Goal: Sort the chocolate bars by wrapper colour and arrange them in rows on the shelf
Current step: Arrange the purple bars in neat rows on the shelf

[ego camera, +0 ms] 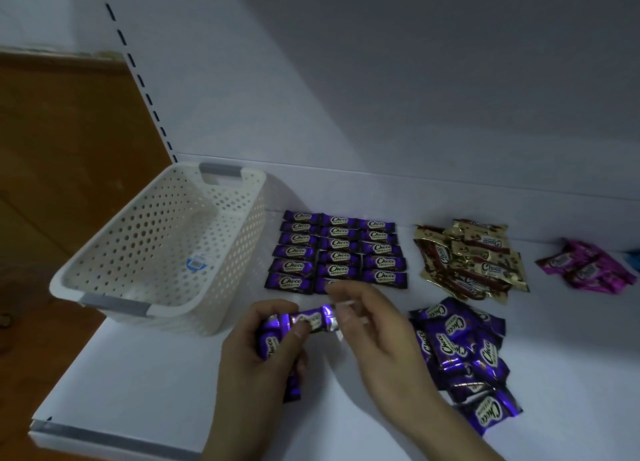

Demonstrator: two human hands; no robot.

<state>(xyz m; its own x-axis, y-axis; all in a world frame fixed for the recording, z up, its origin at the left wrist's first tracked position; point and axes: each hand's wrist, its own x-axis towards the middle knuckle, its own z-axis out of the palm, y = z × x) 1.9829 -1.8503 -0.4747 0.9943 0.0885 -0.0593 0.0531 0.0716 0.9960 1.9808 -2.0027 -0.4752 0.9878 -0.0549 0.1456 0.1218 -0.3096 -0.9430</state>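
- A person's left hand is closed around a small bunch of purple-wrapped chocolate bars, while the right hand pinches the crimped end of the topmost bar between thumb and fingertips, both hands meeting over the near part of a white shelf.
- The step in hand appears to be drawing a single purple bar off the bunch to add it to the display; purple looks to be the only colour laid out so far.
- Just beyond the grip lies the finished work: a tidy block of purple bars, three columns wide, labels facing up. The front end of the middle column is partly hidden behind the right hand's fingers.
- To the right of the grip, a loose heap of purple bars waits to be placed. Farther off and beyond it sit a pile of gold-and-brown bars and, at the far right, a pile of pink bars, both unsorted into rows.
- The next move likely calls for setting the bar flat, label up, flush against the front edge of the block, without nudging its neighbours.
- Left of the grip stands a white perforated basket with grey handles, apparently empty but for a barcode sticker.
- The shelf is plain white with a slotted upright at its back left corner; brown flooring shows beyond its left edge. The light is dim and bluish.
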